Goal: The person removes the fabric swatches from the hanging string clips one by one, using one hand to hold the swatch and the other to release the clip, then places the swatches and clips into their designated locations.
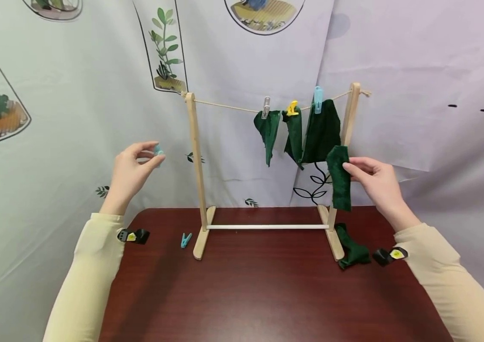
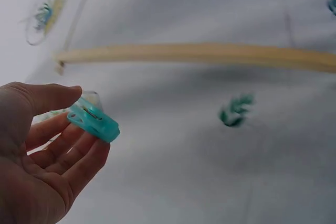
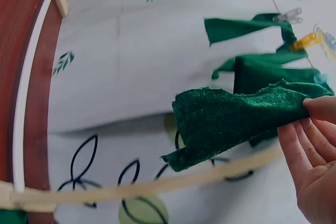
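My left hand pinches a light-blue clothespin between thumb and fingers, in the air left of the wooden rack. On the other side, my right hand pinches a strip of dark green cloth by its edge; it hangs in front of the rack's right post. Three green cloth pieces hang from the string, under a clear clothespin, a yellow clip and a light-blue clothespin. In the right wrist view the held cloth overlaps the hanging ones.
Another blue clothespin lies on the dark red table left of the rack's left foot. A crumpled green cloth lies against the right foot. A white bar joins the feet. Behind hangs a printed curtain.
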### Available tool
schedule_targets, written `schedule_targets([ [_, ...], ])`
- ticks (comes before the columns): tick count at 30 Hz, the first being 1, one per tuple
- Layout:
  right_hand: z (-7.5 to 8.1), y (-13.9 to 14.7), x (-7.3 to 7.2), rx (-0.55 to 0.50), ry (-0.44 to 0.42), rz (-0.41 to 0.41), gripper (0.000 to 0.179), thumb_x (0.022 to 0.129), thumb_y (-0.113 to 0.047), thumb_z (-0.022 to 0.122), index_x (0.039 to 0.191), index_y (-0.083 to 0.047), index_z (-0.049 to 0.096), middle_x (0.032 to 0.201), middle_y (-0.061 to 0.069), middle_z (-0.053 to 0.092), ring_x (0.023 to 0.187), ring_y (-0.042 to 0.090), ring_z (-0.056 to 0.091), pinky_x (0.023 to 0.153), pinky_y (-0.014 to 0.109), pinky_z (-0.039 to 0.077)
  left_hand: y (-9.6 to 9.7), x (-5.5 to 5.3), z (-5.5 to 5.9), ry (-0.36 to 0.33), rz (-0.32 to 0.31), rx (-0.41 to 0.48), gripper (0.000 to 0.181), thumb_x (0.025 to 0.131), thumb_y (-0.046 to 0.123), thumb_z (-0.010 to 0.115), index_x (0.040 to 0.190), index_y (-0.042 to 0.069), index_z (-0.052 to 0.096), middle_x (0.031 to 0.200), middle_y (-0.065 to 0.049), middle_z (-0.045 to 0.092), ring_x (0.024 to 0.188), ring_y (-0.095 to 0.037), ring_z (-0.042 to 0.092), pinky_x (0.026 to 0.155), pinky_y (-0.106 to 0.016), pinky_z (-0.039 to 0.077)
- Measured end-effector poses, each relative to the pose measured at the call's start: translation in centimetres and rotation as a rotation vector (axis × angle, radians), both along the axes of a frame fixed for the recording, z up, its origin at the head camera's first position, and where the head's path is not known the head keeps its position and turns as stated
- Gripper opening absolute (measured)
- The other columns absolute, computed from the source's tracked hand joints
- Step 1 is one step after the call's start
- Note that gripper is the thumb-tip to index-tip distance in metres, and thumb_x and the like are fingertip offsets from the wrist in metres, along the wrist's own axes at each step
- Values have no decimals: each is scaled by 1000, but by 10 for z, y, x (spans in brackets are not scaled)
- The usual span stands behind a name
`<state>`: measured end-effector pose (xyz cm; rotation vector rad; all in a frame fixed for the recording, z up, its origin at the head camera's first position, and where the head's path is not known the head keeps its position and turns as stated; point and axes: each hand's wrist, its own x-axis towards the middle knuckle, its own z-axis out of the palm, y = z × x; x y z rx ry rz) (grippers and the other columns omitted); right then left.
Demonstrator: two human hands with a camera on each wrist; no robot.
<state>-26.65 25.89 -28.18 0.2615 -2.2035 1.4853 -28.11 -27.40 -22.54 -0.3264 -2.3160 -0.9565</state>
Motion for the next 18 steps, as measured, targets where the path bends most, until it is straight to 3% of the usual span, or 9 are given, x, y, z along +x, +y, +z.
schedule_targets([
  [9, -17, 35, 13, 9, -42, -91, 45, 96, -32, 70, 127, 1, 67, 91, -28, 68, 77, -1, 67, 73, 11, 52, -32, 1, -45, -107, 70, -75, 51, 99, 30, 67, 141, 1, 57, 126, -23, 61, 112, -40, 61, 85, -55, 53],
  [18, -32, 65, 29, -3, -108, -136, 37, 97, -33, 69, 125, -9, 69, 90, -29, 67, 75, -2, 67, 72, 9, 50, -46, 3, -81, -193, 114, -105, 51, 99, 27, 66, 139, -3, 57, 119, -26, 63, 104, -40, 63, 73, -49, 55],
])
